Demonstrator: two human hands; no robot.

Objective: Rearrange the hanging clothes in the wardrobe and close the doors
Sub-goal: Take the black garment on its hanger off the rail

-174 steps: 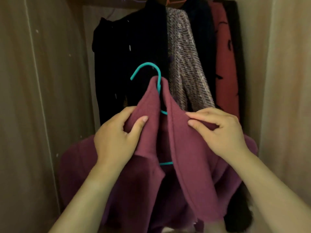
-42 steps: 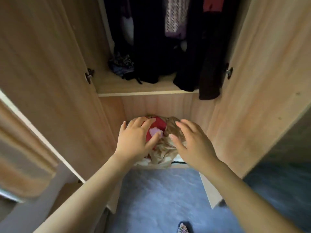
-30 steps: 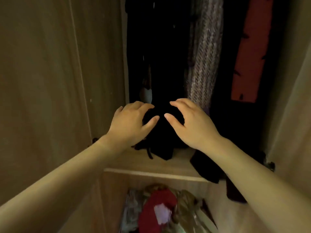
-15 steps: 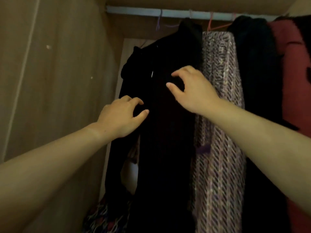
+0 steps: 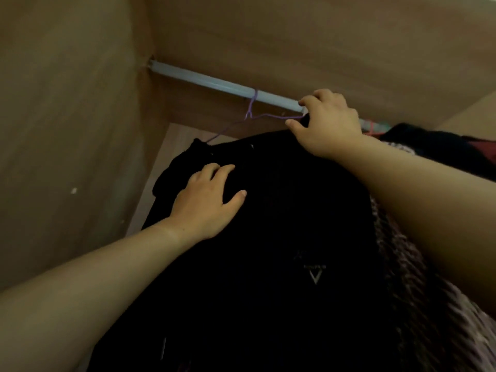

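A black garment point(image 5: 281, 224) hangs from a thin purple hanger point(image 5: 251, 110) hooked over the pale rail point(image 5: 214, 83) near the wardrobe's top. My left hand point(image 5: 206, 202) rests flat on the garment's left shoulder with its fingers spread. My right hand point(image 5: 326, 122) is up at the rail, its fingers curled round the top of the black garment and the right end of the purple hanger's arm. A pink-grey knitted garment point(image 5: 429, 304) hangs to the right of the black one, under my right forearm.
The wardrobe's left side wall point(image 5: 67, 130) stands close on the left and its top panel point(image 5: 322, 36) is just above the rail. More dark and red clothes point(image 5: 456, 154) hang further right on a red hanger point(image 5: 371, 128).
My view has tilted up to the rail. My right hand has risen from the black garment's front to its top at the hanger. My left hand moved up onto the shoulder.
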